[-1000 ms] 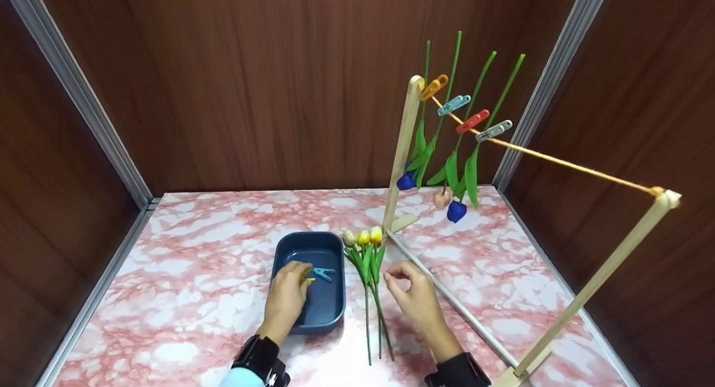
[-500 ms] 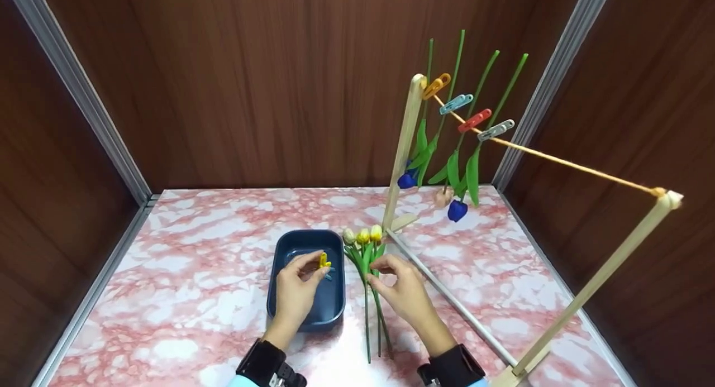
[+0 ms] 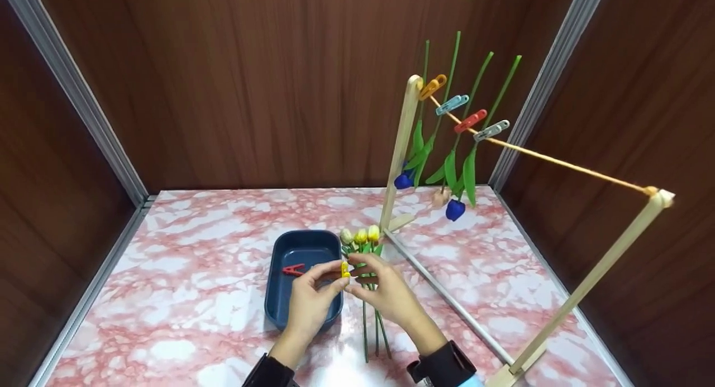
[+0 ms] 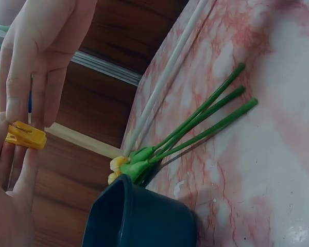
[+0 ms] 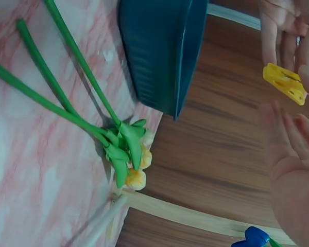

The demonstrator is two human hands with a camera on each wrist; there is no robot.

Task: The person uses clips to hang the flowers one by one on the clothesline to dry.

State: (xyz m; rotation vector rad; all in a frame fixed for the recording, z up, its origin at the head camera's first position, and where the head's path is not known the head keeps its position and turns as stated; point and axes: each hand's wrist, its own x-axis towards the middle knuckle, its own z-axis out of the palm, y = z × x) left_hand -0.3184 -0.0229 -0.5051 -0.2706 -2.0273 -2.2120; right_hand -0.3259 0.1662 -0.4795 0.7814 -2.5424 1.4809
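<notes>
My left hand [image 3: 308, 300] pinches a yellow clothespin [image 3: 345, 268] between thumb and fingers, above the right rim of the dark blue bin [image 3: 269, 297]. Close beside it is my right hand [image 3: 394, 295], its thumb and fingers apart and the fingertips right by the clothespin. In the right wrist view the right fingers [image 5: 278, 128] reach out straight below the yellow clothespin [image 5: 284, 82]. A red clothespin [image 3: 294, 270] lies inside the bin. Under the hands, three artificial tulips [image 3: 361, 235], yellow and whitish, lie on the table with their green stems [image 4: 211, 123] toward me.
On the right stands a wooden rack with a far post [image 3: 401, 147], a near post [image 3: 592, 281] and a rope [image 3: 570, 165] between. Several tulips hang head down from it by orange, light blue, red [image 3: 471, 121] and grey clothespins. A white bar [image 3: 452, 297] joins the posts' feet.
My left hand has lifted the yellow clothespin from the bin and carried it right. My right hand has moved left to meet it. The red clothespin in the bin has come into view.
</notes>
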